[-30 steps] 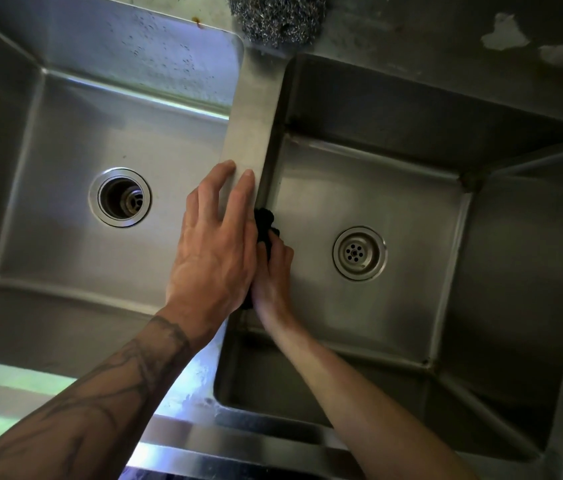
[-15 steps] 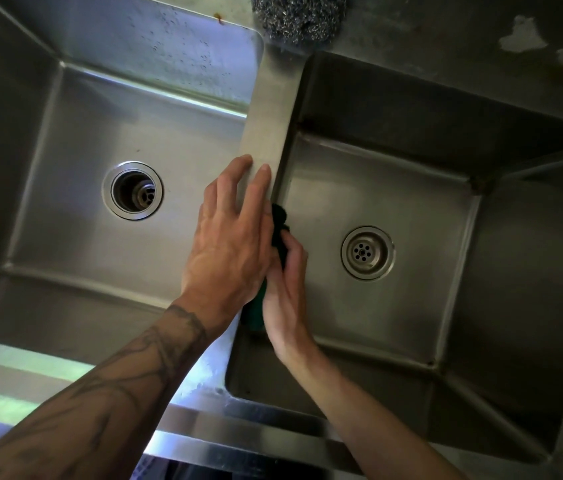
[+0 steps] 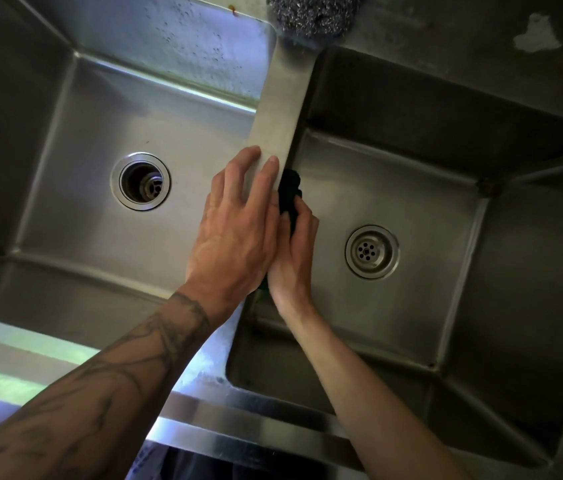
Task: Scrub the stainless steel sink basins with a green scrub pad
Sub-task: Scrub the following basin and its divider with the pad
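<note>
A double stainless steel sink fills the view, with a left basin (image 3: 79,140) and a right basin (image 3: 432,202). My left hand (image 3: 238,230) lies flat on the divider (image 3: 280,105) between them, fingers straight. My right hand (image 3: 294,254) is down inside the right basin. It holds a dark green scrub pad (image 3: 289,188) against the basin's left wall, just under the divider. The pad sticks out past my fingertips, and its lower part is hidden behind my left hand.
A ball of steel wool (image 3: 314,12) sits on the back ledge above the divider. An open drain (image 3: 141,181) is in the left basin and a strainer drain (image 3: 372,251) in the right. The front rim (image 3: 238,431) runs under my forearms.
My right hand has slid the pad a little farther along the wall, away from me. My left hand stays on the divider. The view has shifted slightly.
</note>
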`<state>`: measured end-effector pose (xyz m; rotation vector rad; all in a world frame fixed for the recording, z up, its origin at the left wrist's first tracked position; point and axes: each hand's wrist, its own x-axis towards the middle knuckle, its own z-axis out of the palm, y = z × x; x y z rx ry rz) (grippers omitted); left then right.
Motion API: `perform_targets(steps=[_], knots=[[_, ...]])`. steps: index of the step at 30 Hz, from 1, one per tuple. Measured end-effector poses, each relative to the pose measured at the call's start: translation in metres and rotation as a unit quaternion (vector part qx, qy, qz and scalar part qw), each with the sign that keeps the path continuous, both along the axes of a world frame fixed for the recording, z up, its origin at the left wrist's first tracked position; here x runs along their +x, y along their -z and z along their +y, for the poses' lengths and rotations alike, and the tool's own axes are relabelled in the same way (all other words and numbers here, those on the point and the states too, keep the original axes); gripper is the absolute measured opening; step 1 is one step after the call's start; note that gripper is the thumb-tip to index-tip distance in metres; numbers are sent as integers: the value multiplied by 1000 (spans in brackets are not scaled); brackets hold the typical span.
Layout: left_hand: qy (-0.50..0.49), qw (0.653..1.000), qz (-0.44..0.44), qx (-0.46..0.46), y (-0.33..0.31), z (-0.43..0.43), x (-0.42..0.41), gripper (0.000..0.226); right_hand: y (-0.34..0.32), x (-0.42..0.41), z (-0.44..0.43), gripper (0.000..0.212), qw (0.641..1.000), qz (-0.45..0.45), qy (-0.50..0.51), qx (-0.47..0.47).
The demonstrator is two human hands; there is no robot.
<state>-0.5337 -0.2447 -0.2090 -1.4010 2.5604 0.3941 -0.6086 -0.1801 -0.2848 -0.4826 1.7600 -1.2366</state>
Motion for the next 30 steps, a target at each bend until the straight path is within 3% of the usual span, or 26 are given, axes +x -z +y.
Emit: perform_targets(steps=[4, 8, 12, 16, 22, 24, 27, 30], knots=[[-28, 996, 79, 13, -3, 3, -1, 56, 17, -12, -23, 35, 994, -61, -18, 88], [-23, 996, 84, 0, -2, 2, 0, 60, 0, -19, -29, 33, 1000, 9, 14, -16], [-82, 975, 207, -3, -5, 8, -2, 47, 15, -39, -58, 37, 999, 48, 3, 20], [-88, 974, 209, -14, -6, 8, -4, 47, 38, -30, -55, 36, 992, -17, -36, 117], [-111, 967, 228, -14, -7, 12, 1, 47, -4, 9, 14, 24, 1000, -5, -12, -11], [-139, 962, 233, -11, -6, 20, 8, 44, 10, 5, 16, 34, 999, 20, -44, 19], [-160, 965, 209, -5, -6, 50, 28, 47, 21, -2, 4, 42, 985, -29, -90, 146], [-184, 961, 204, -3, -6, 83, 49, 51, 10, 1, 17, 38, 990, -36, -88, 103]])
